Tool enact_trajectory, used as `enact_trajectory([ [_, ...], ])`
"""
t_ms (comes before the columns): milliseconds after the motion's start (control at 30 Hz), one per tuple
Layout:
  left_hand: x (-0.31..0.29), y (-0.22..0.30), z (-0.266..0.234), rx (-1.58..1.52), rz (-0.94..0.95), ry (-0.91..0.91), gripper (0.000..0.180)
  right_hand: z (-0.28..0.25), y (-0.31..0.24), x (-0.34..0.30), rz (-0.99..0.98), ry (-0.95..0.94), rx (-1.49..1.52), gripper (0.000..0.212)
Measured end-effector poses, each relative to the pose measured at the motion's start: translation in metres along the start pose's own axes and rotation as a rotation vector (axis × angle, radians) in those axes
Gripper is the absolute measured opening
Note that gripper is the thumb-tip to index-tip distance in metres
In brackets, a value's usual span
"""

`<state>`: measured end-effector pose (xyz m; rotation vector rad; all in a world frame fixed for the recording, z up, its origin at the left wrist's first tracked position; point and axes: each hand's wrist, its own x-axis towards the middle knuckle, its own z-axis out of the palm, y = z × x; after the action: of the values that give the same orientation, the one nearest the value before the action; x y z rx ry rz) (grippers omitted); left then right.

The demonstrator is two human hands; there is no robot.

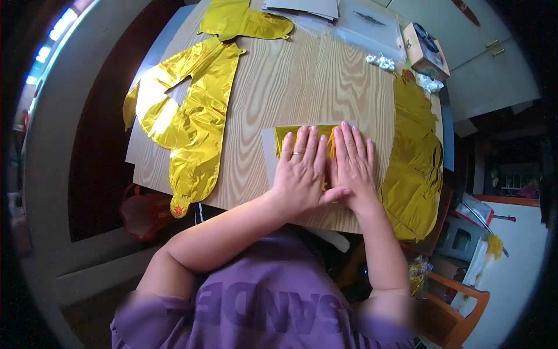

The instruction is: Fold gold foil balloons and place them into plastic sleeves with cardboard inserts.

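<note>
My left hand [301, 170] lies flat, fingers extended, on a folded piece of shiny gold foil [283, 135]. Beside it my right hand [354, 168] presses flat on the same foil, the two hands touching near the thumbs. Most of the foil is hidden beneath them; some orange shows between the hands. Under the foil is a grey card [268, 145], its left edge visible near the table's front. To the left a flat gold foil balloon [203, 122] with small tabs is spread out. Along the right edge lies more gold foil [414, 163], flat and wrinkled.
On the wood-grain table [279, 75], another gold foil balloon [232, 20] lies at the far left. Pale sheets [308, 7] and clear plastic bags [372, 26] are at the back. A small box [424, 52] stands back right. A wooden chair [465, 326] is at lower right.
</note>
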<state>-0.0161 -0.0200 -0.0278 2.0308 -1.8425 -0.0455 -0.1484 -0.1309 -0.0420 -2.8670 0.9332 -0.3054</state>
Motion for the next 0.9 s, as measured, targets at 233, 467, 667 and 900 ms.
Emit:
enact_trajectory([
  [233, -0.018, -0.013, 0.000, 0.095, -0.040, -0.017, 0.113, -0.008, -0.005, 0.000, -0.003, -0.015, 0.032, 0.070],
  [467, -0.029, -0.020, -0.007, 0.051, -0.088, -0.026, 0.104, -0.013, -0.007, 0.001, -0.005, -0.039, 0.033, 0.069],
  [667, 0.001, -0.065, -0.060, -0.650, -0.453, 0.040, 0.058, -0.013, -0.007, 0.001, 0.012, -0.053, 0.043, 0.069],
  [900, 0.058, -0.104, -0.078, -0.436, -0.404, -0.408, 0.050, -0.014, -0.007, 0.001, 0.019, -0.066, 0.035, 0.063],
])
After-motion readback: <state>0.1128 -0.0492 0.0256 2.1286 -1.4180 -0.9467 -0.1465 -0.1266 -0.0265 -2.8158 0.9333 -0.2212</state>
